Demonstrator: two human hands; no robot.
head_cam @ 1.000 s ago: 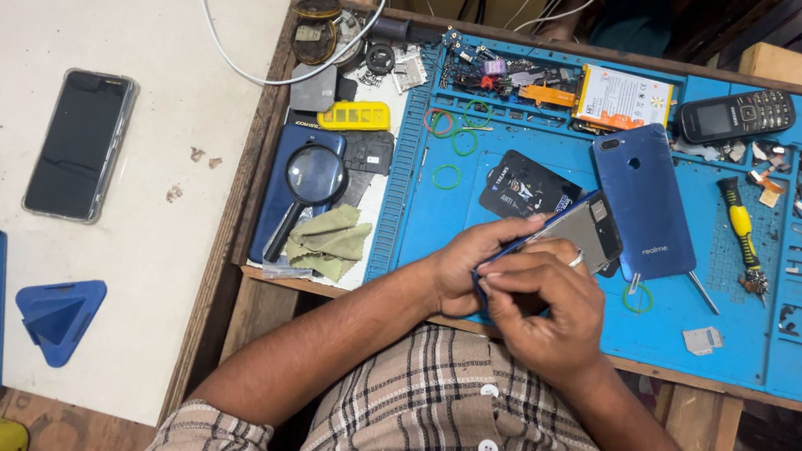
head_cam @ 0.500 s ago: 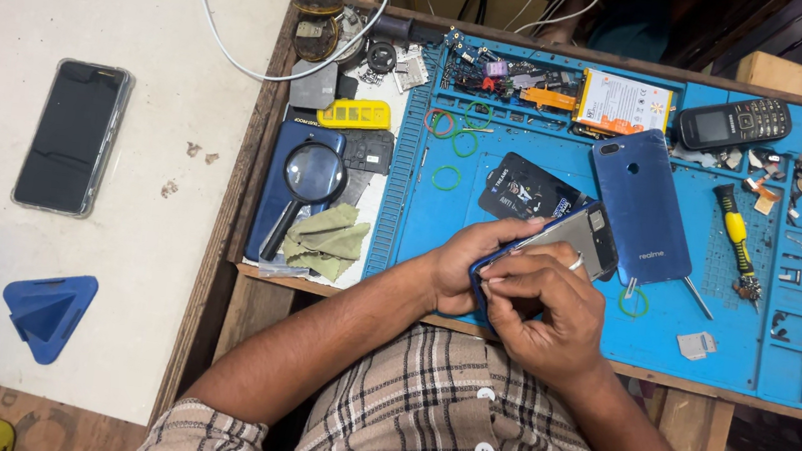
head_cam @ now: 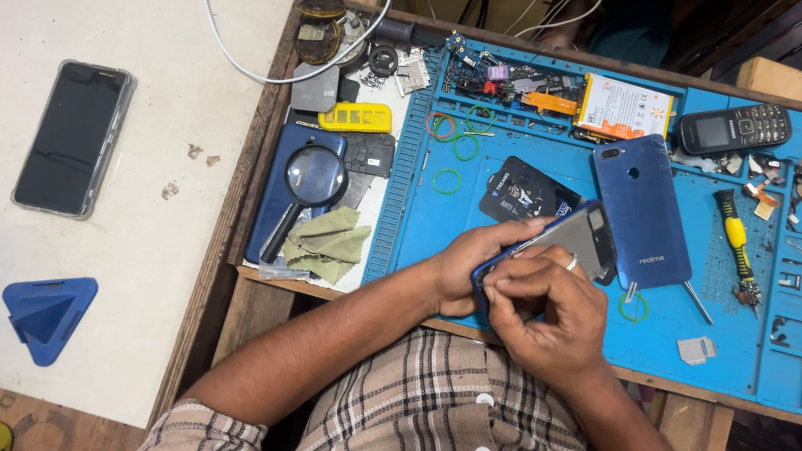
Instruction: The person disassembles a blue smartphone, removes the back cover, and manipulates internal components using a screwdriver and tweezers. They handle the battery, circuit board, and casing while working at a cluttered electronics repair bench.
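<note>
My left hand (head_cam: 465, 261) grips an opened smartphone (head_cam: 576, 237) by its lower edge, tilted over the blue repair mat (head_cam: 550, 152). My right hand (head_cam: 544, 310) is curled over the phone's near end, fingertips pressed against its blue frame; whether it pinches a small tool is hidden. A blue phone back cover (head_cam: 640, 209) lies just right of the held phone. A dark flat packet (head_cam: 524, 191) lies behind it.
On the mat lie a yellow-handled screwdriver (head_cam: 733, 241), a keypad phone (head_cam: 734, 129), a battery (head_cam: 624, 106), green rubber bands (head_cam: 446, 180) and small parts. A magnifying glass (head_cam: 309, 183) and cloth (head_cam: 328, 243) sit left. A dark smartphone (head_cam: 73, 138) and blue wedge (head_cam: 45, 314) rest on the white table.
My hands stay together on the phone with only slight finger shifts. The view has drifted a little.
</note>
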